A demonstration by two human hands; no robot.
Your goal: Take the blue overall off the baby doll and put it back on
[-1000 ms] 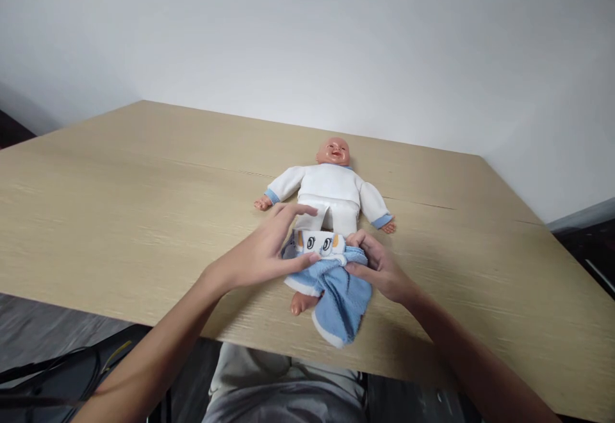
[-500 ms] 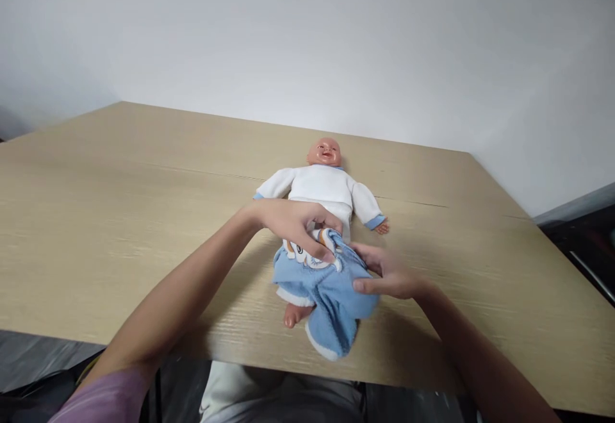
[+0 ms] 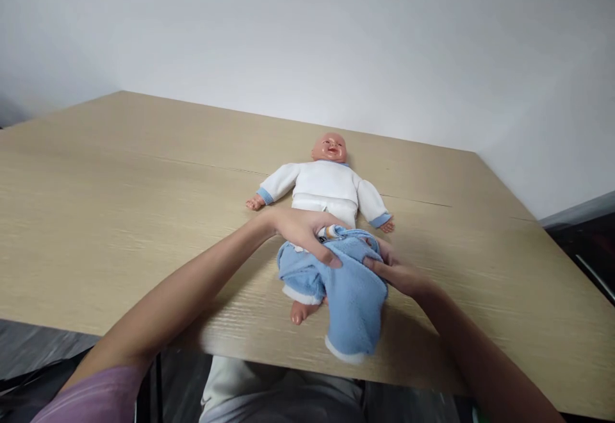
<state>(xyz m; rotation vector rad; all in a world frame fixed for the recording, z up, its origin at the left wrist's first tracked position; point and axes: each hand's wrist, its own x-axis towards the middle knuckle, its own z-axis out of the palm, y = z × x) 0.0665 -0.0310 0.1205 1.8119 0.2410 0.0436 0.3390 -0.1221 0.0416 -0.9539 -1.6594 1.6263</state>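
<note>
A baby doll [image 3: 325, 181] lies on its back, head away from me, in a white long-sleeved top with blue cuffs. Light blue pants [image 3: 356, 301] with white hems are bunched over its legs. One bare foot [image 3: 302, 311] sticks out of the pant leg on the left; the other foot is hidden by cloth. My left hand [image 3: 307, 231] is closed on the waistband, its thumb on the front of the cloth. On the right side of the waist, my right hand [image 3: 391, 268] pinches the fabric, some fingers tucked behind it.
The doll rests on a wide wooden table [image 3: 144, 218], close to its front edge. A pale wall [image 3: 298, 38] stands behind the table. Something dark [image 3: 586, 250] is beyond the right edge.
The pants' right side has been opened out, and that leg now hangs flatter and straighter. The printed figure on the front is mostly covered. My right hand has shifted slightly up and to the right.
</note>
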